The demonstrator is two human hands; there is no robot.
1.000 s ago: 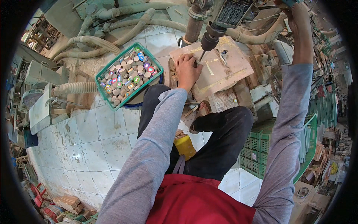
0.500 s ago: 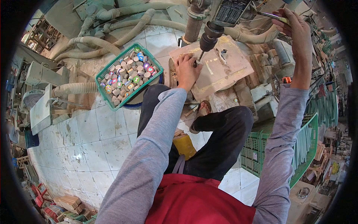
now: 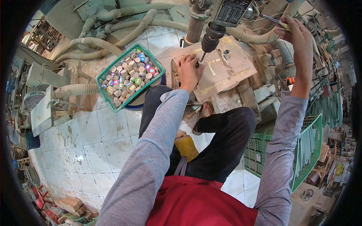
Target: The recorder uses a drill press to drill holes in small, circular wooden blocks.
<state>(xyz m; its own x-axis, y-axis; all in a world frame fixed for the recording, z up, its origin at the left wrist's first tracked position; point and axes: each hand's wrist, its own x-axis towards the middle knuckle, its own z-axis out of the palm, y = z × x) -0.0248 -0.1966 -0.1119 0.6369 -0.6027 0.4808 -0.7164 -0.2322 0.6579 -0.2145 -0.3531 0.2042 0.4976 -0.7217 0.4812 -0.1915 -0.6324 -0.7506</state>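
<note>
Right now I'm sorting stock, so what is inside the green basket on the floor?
The green basket is heaped with small round wooden discs, some plain, some with coloured faces. Only the top layer shows; what lies beneath, and the basket's bottom, is covered.

A: Floor? 
B: White tiled floor [image 3: 86, 147], stained, grimy joints.
A: Surroundings? 
B: Grey flexible ducts [image 3: 94, 41] along the top left, green crates [image 3: 301, 150] right, wood offcuts [image 3: 71, 205] bottom left.

The right hand [image 3: 298, 35], which a second ago reached up out of the picture's top edge, now sits lower and fully in view, gripping the drill press's lever [image 3: 277, 20]. The drill chuck [image 3: 211, 37] stands slightly higher above the counter [image 3: 226, 71].
</note>
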